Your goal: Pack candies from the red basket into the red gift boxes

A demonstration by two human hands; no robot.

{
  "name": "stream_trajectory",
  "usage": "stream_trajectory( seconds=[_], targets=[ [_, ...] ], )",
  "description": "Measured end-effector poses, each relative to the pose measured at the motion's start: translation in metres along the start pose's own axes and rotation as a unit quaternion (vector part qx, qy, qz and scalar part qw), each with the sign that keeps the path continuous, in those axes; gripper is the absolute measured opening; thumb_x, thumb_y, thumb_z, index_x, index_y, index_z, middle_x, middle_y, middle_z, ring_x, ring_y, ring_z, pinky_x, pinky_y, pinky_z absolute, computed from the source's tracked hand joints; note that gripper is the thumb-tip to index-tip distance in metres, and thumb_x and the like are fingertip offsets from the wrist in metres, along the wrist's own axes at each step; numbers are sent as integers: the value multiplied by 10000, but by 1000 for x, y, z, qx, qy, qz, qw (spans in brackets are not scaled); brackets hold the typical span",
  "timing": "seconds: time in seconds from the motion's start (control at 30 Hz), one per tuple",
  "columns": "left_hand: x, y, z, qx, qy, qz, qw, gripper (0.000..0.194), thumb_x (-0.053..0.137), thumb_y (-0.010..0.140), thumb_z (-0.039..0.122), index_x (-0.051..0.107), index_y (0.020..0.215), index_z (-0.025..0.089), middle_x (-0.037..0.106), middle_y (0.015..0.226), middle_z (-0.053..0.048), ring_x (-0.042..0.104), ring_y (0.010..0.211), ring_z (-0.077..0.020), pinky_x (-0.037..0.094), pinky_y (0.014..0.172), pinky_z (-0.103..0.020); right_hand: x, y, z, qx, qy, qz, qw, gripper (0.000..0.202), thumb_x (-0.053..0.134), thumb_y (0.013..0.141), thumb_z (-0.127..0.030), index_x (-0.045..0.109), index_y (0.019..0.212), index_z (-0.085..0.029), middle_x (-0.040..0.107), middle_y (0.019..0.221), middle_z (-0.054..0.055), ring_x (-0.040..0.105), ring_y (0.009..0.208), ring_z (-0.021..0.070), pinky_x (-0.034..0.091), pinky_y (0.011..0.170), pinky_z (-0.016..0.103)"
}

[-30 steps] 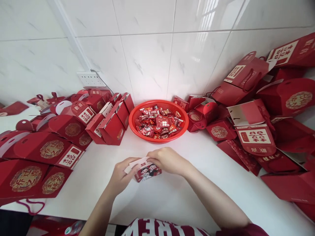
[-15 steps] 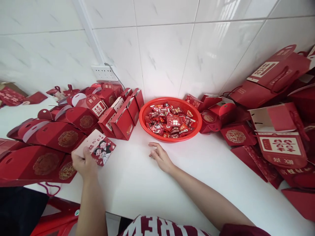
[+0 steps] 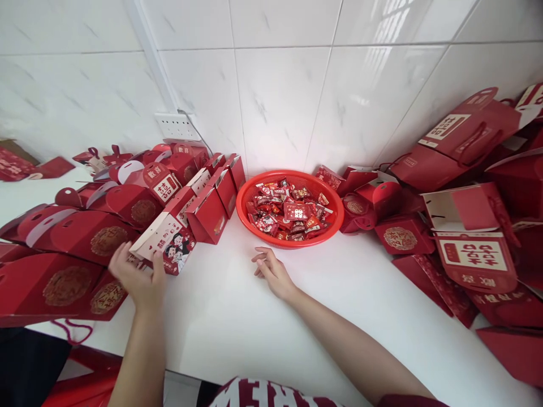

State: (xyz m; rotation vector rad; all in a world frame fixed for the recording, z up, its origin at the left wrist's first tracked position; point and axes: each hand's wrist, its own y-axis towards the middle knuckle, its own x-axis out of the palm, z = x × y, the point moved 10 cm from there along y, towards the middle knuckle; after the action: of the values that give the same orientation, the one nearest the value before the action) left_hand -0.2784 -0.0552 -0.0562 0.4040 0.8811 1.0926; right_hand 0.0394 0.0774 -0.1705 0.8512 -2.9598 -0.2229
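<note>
A small red-and-white candy box (image 3: 173, 243) with a cartoon couple printed on it stands on the white table at the left, against the row of similar red boxes (image 3: 208, 209). My left hand (image 3: 139, 277) is at its near end, thumb and fingers spread apart, the thumb close to the box; whether it still touches is hard to tell. My right hand (image 3: 274, 274) rests on the table with loosely bent fingers and nothing in them. Just beyond it sits a red plastic basket (image 3: 290, 245) full of wrapped sweets (image 3: 297, 211).
Rounded red gift boxes (image 3: 85, 232) crowd the left side of the table (image 3: 220, 322). More red boxes (image 3: 477, 254) are heaped at the right. A power strip (image 3: 178, 125) is on the tiled wall behind. At lower left is a red stool (image 3: 91, 384).
My left hand has set the candy box down against the row and loosened its fingers from it, moving slightly left. My right hand has stayed nearly still.
</note>
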Motion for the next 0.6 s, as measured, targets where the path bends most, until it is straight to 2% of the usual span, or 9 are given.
stream_trajectory(
  seconds=[0.07,0.1,0.13,0.2,0.27,0.37,0.47,0.6],
  targets=[
    [-38,-26,30,165,66,90,980,736,749,688,357,448,1322,135,384,1408,-229,351,1348,-414,298,1132,-594,0,0,0,-1,1,-1,1000,348,442,992,-434,441,1294,-261,601,1072,49,648,746,138,542,676,303],
    [-54,-42,39,223,100,126,961,776,772,654,343,448,1333,156,378,1400,-226,345,1341,-433,284,1126,-626,0,0,0,-1,1,-1,1000,346,439,993,-434,439,1293,-260,601,1069,49,647,744,138,540,673,302],
    [-68,-54,40,241,130,156,949,855,786,633,345,412,1382,172,344,1434,-224,311,1363,-449,245,1135,-647,0,0,1,0,1,-2,1000,346,437,994,-433,436,1293,-260,601,1068,50,645,744,138,539,672,303],
    [-92,-64,29,193,173,200,945,1020,779,646,410,268,1500,182,222,1543,-216,193,1443,-452,159,1169,-636,1,0,2,4,0,-3,1000,346,431,994,-434,432,1292,-259,603,1068,52,642,740,140,539,671,307],
    [-110,-60,5,88,174,232,953,1055,665,755,532,111,1555,128,103,1609,-227,80,1505,-393,91,1202,-568,1,0,3,8,0,-6,1000,343,426,994,-435,434,1289,-259,605,1067,52,640,739,141,541,677,313],
    [-117,-45,-22,-21,138,247,959,990,452,876,618,69,1546,-2,65,1614,-280,60,1530,-296,65,1223,-453,3,-1,4,11,-1,-11,1000,340,431,993,-437,443,1282,-259,607,1062,51,640,742,143,545,689,321],
    [-112,-29,-24,-39,135,238,961,956,466,888,582,120,1546,-19,76,1618,-278,81,1531,-269,68,1225,-426,3,-1,3,11,-3,-13,1000,339,436,991,-435,444,1281,-260,606,1052,48,640,747,144,546,693,323],
    [-114,-19,-28,-33,112,248,962,783,392,947,455,190,1540,-14,164,1611,-252,168,1517,-269,115,1229,-439,3,-1,2,11,-5,-14,1000,336,431,992,-433,447,1278,-257,607,1035,45,640,751,146,547,693,320]
  ],
)
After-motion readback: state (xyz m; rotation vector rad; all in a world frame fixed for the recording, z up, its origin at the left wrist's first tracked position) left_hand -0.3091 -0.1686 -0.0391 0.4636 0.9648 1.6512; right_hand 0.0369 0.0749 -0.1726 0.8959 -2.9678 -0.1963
